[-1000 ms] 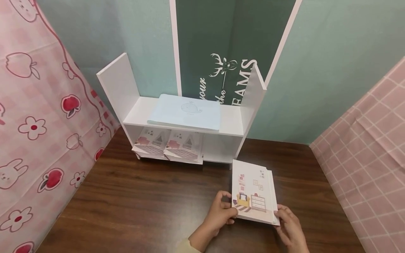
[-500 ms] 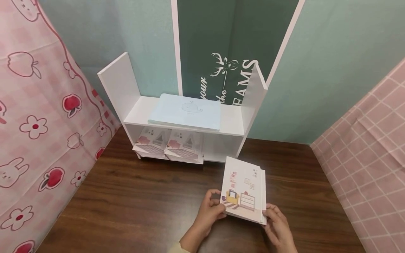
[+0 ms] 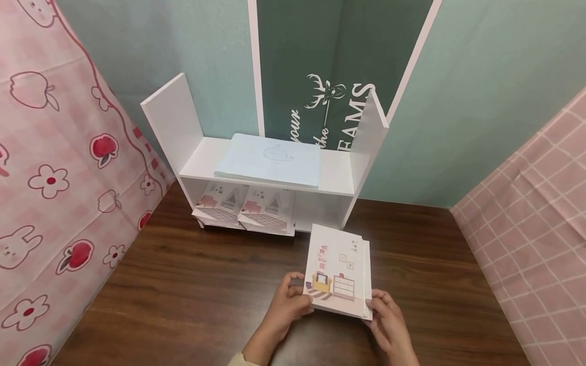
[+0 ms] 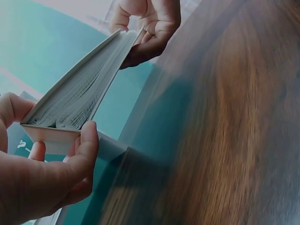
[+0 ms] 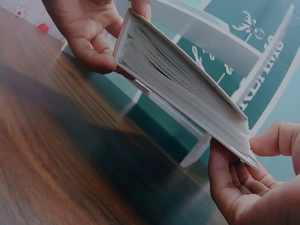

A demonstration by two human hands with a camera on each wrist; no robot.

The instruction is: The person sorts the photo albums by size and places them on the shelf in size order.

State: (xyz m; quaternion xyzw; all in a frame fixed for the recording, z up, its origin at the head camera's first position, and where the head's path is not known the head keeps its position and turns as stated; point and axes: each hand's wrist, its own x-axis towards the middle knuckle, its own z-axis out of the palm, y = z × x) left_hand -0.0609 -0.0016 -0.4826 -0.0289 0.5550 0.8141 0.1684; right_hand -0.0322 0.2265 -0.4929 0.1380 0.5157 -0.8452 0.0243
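Note:
Both hands hold a photo album point(image 3: 336, 269) in front of the shelf, its pale cover printed with a yellow armchair and a chest of drawers. My left hand point(image 3: 284, 307) grips its spine side, thumb on the cover and fingers beneath. At the opposite edge my right hand point(image 3: 388, 320) pinches the covers and page edges. In the left wrist view the album point(image 4: 79, 89) is seen end-on, its sleeve-like pages fanned between the boards. The right wrist view shows the album point(image 5: 178, 77) tilted above the table, thicker at the spine.
A white two-level shelf point(image 3: 336, 170) stands at the back. Two similar albums point(image 3: 265, 211) lean in its lower left and middle; a light blue whale-printed album point(image 3: 270, 160) lies on top. Brown wooden table point(image 3: 192, 295) below; pink cloths point(image 3: 540, 223) hang at both sides.
Both hands have carried the album leftward across the front of the shelf, from its right end toward the lower right compartment. Their grip looks the same; the shelf's contents have not moved.

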